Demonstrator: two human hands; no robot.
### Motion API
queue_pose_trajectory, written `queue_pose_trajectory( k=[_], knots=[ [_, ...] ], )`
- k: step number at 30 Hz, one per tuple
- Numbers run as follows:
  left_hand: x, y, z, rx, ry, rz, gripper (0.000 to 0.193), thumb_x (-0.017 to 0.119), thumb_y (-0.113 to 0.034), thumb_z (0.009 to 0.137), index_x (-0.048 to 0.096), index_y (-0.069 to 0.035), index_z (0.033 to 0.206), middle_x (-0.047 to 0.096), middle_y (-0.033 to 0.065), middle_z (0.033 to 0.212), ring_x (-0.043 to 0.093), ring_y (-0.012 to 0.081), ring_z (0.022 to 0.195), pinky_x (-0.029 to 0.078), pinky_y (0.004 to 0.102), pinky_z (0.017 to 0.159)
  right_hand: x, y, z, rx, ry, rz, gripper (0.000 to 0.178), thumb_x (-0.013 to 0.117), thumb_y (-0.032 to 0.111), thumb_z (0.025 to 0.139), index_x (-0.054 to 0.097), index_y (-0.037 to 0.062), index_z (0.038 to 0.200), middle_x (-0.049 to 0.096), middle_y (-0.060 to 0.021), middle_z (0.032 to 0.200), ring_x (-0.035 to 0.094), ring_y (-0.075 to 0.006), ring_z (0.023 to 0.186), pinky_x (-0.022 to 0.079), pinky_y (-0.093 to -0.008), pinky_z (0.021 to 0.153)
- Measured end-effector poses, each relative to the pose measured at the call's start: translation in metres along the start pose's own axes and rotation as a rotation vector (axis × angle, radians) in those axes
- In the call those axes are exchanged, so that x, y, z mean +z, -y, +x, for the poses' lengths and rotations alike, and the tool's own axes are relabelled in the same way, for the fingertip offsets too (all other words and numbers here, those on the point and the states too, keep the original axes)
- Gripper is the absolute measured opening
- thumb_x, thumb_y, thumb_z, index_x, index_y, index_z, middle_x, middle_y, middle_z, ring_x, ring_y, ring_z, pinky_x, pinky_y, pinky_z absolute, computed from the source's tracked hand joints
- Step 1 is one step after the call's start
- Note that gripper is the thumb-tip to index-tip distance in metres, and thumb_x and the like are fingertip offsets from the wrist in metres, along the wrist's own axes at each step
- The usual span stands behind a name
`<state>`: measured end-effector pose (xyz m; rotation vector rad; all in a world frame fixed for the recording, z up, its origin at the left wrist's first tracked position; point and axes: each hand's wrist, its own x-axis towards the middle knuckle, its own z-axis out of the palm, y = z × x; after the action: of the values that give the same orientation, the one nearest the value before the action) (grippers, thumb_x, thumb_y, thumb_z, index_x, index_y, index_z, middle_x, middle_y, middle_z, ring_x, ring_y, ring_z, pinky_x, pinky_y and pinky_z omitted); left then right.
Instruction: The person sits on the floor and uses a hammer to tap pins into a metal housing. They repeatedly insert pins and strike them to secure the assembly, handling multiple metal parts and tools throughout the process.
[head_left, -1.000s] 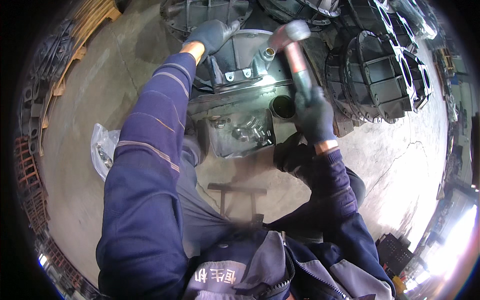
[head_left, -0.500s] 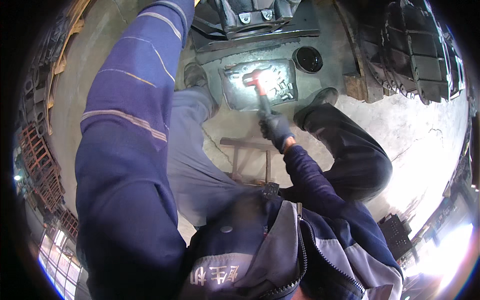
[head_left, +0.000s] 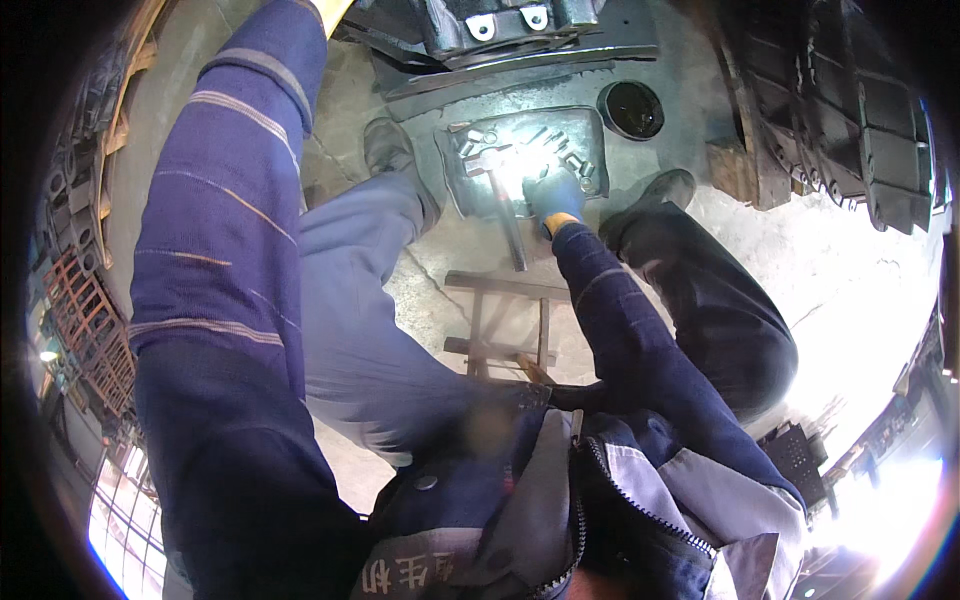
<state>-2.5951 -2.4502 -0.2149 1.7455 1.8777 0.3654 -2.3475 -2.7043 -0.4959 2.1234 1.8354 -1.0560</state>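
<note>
My right hand [head_left: 556, 192], in a dark glove with a yellow cuff, reaches down into a shallow metal tray [head_left: 465, 197] on the floor. Bright glare washes out its fingertips, so what they touch or hold is unclear. Just left of it lies a hammer [head_left: 506, 212], its head among the parts and its handle over the tray's near edge, toward me. Small metal cylinders [head_left: 578, 163] and other short metal pieces are scattered in the tray. My left arm [head_left: 215, 210] stretches up to the top edge; only a yellow bit shows at the wrist and the hand is out of frame.
A round black container [head_left: 632, 110] stands right of the tray. Behind it sits a dark metal assembly [head_left: 500, 35] on a plate. Heavy ribbed metal castings [head_left: 830, 100] rest on wood at right. A low stool-like frame [head_left: 505, 285] is between my legs, and metal racks line the left.
My right hand has let go of the hammer, which now lies in the tray, and has moved forward to the small metal parts. My left arm has shifted left.
</note>
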Motion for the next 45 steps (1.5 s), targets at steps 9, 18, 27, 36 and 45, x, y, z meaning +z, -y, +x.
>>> queue_pose_trajectory(
  k=[9, 18, 27, 36, 45],
  knots=[
    [-0.007, -0.004, 0.008, -0.012, -0.024, 0.009, 0.068, 0.049, -0.055, 0.104, 0.073, 0.007, 0.091, 0.068, 0.033, 0.088, 0.071, 0.0438, 0.083, 0.049, 0.0514, 0.077, 0.041, -0.016, 0.022, -0.209, -0.131, -0.009, 0.034, 0.065, 0.021, 0.085, 0.066, 0.0024, 0.114, 0.072, -0.023, 0.104, 0.069, -0.0425, 0.098, 0.055, -0.0522, 0.084],
    [-0.003, -0.002, 0.009, 0.007, -0.055, -0.063, 0.065, 0.048, -0.053, 0.105, 0.073, 0.006, 0.095, 0.069, 0.0317, 0.089, 0.071, 0.0451, 0.086, 0.049, 0.0509, 0.077, 0.023, -0.012, 0.016, -0.269, -0.258, 0.021, 0.048, 0.061, 0.017, 0.086, 0.051, 0.0135, 0.133, 0.07, -0.0204, 0.11, 0.068, -0.0442, 0.103, 0.053, -0.0567, 0.086],
    [0.0, 0.002, -0.001, -0.025, 0.006, -0.005, 0.069, 0.046, -0.057, 0.104, 0.073, 0.006, 0.099, 0.07, 0.0323, 0.098, 0.071, 0.0431, 0.096, 0.05, 0.049, 0.085, 0.03, -0.027, 0.006, -0.258, 0.007, -0.11, 0.026, 0.068, 0.027, 0.087, 0.073, 0.0081, 0.104, 0.072, -0.0175, 0.098, 0.07, -0.0352, 0.096, 0.056, -0.0453, 0.084],
    [-0.009, 0.002, 0.012, -0.054, 0.083, 0.029, 0.072, 0.044, -0.06, 0.104, 0.074, 0.006, 0.102, 0.07, 0.0332, 0.107, 0.07, 0.0437, 0.106, 0.051, 0.0475, 0.093, 0.018, -0.018, 0.037, -0.352, -0.1, -0.145, 0.026, 0.071, 0.031, 0.086, 0.073, 0.015, 0.106, 0.074, -0.0161, 0.105, 0.071, -0.0404, 0.097, 0.055, -0.0511, 0.081],
    [0.005, 0.017, 0.015, 0.08, -0.122, -0.065, 0.078, 0.046, -0.066, 0.1, 0.072, 0.008, 0.099, 0.066, 0.0303, 0.082, 0.068, 0.0417, 0.086, 0.048, 0.0459, 0.086, -0.056, 0.0, 0.01, -0.024, 0.05, 0.68, 0.039, 0.075, 0.021, 0.086, 0.07, -0.0001, 0.118, 0.077, -0.0164, 0.1, 0.073, -0.0266, 0.091, 0.056, -0.0418, 0.079]
  ],
)
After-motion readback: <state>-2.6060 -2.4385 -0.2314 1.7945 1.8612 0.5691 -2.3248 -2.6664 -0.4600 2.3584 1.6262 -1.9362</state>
